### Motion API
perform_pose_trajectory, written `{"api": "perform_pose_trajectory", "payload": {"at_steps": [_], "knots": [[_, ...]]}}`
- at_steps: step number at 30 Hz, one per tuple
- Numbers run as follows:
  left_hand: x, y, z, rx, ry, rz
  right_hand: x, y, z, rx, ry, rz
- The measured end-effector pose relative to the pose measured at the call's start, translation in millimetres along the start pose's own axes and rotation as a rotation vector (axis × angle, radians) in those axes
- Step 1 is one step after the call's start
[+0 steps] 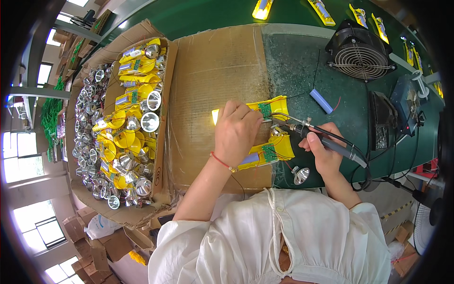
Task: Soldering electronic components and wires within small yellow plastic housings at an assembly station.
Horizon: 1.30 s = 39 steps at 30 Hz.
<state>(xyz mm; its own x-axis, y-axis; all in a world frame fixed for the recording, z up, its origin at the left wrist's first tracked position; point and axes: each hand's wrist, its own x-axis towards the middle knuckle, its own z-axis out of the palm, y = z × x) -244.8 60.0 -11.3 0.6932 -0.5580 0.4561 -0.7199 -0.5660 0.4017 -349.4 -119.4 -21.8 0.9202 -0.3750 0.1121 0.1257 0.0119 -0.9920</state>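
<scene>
My right hand (pixel 327 154) grips a soldering iron (pixel 336 146) with a blue-grey handle and a thin feed tube. The iron's tip points left, close to a small green circuit board (pixel 265 110) in a yellow flashlight half-shell (pixel 279 103). Over that shell lies my left hand (pixel 235 130), its fingers drawn together with the fingertips at the board's left edge. What they pinch is hidden. Just nearer to me, a second yellow half-shell (pixel 285 146) holds another green board and a lilac battery cell. A shiny reflector cup (pixel 301 175) sits on the green mat beside it.
At left, a cardboard box (pixel 163 184) is packed with yellow shells and reflectors. A loose lilac cell (pixel 321 101) with wires lies on the mat. A black fan (pixel 362 59) and a dark soldering station (pixel 405 102) with cables stand at right. More yellow shells (pixel 321 12) line the far side.
</scene>
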Motion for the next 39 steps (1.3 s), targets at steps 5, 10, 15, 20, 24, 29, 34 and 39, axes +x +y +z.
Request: {"api": "perform_pose_trajectory", "payload": {"at_steps": [5,10,15,20,24,29,34,39], "knots": [[0,0,0,0.005,-0.006,0.001,-2,2,-4,0.039,0.007,0.002],[2,-1,0,-0.001,-0.027,-0.002,-2,-1,-8,0.171,0.062,-0.044],[4,3,-5,0.005,-0.045,-0.04,-6,-3,-15,0.17,0.094,-0.036],[2,5,-10,0.101,-0.051,-0.019,-11,-5,-18,0.118,0.141,-0.027],[0,1,-24,-0.078,0.009,-0.137,-13,-1,-30,0.072,0.213,-0.048],[4,-38,-39,0.27,-0.323,-0.145,-7,2,-39,0.092,0.25,-0.063],[64,-87,-41,0.354,-0.266,-0.333,-2,11,-40,0.107,0.27,-0.067],[156,-142,-2,0.333,-0.011,-0.471,1,21,-43,0.117,0.294,-0.043]]}}
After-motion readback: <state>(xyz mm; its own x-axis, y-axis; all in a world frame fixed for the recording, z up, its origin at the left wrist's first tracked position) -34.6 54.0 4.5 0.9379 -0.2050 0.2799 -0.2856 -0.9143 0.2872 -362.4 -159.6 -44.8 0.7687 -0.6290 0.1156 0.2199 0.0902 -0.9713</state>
